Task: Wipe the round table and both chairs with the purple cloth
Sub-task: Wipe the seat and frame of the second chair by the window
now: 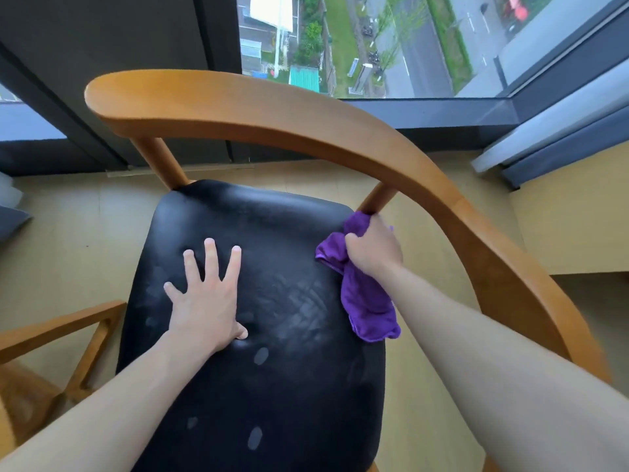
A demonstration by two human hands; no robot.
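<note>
A wooden chair with a curved backrest rail [272,114] and a black padded seat [272,369] fills the view below me. My left hand [207,301] lies flat on the seat with its fingers spread. My right hand [372,248] grips the bunched purple cloth [367,301] at the seat's right rear corner, against the foot of the right wooden post [377,199]. Part of the cloth hangs down over the seat's right edge. The seat shows faint wipe streaks and a few dull smudges. The round table is not in view.
Part of another wooden frame [61,335] shows at the lower left. A tall window [374,46] with dark frames stands behind the chair, and grey curtains [561,137] hang at the right. Pale wooden floor [85,240] surrounds the chair.
</note>
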